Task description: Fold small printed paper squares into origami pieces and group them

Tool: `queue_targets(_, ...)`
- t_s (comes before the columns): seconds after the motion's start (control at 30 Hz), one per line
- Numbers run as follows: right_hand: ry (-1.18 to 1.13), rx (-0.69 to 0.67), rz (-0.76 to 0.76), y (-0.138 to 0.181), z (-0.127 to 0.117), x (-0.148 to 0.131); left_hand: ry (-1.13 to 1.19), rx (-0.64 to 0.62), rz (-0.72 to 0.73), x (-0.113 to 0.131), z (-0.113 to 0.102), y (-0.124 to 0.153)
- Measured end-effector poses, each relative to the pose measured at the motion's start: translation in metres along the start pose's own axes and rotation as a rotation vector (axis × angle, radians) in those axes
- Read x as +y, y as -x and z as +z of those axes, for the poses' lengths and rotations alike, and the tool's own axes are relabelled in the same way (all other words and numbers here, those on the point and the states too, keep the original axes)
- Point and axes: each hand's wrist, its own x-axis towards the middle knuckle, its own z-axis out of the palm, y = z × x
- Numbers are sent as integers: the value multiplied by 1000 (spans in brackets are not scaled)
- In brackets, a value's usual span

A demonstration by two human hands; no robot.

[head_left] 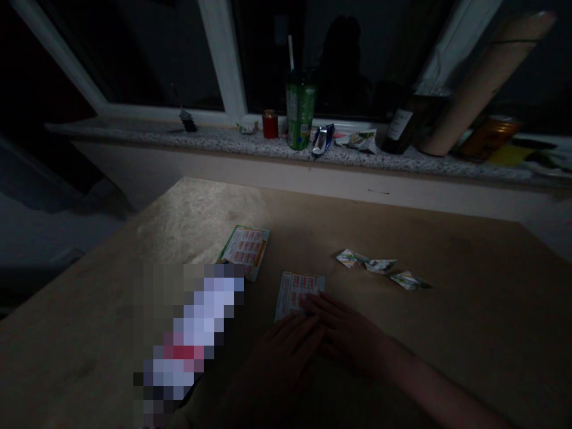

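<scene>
On a brown table (447, 286) in dim light lies a small printed paper sheet (295, 289). My left hand (281, 354) rests on its near edge with fingers laid flat and close together. My right hand (346, 330) lies beside it, fingers stretched flat, fingertips touching the sheet's lower right part. Both hands press the sheet down and hold nothing. A second, similar printed sheet (245, 249) with a green border lies further left on the table.
Three folded paper scraps (382, 268) lie in a row to the right. A blurred-out object (187, 333) lies at the left. The stone windowsill (179, 136) carries a green cup with straw (300, 113), a small red jar (270, 124), a dark bottle (400, 125) and a cardboard tube (482, 83).
</scene>
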Motion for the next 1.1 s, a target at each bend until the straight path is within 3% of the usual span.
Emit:
queue_targets(0.2,-59,12,42,26,-1,-6,-11,-5,153,1,13,0)
queue_targets(0.43,-125,20,66,62,-3,-13,-2,-61,304,14,7,-10)
queue_targets(0.77,-197,53,178,110,-20,-19,-40,-159,350,31,21,-26)
queue_targets(1.1,-235,149,243,136,-24,-17,45,-310,465,41,10,-61)
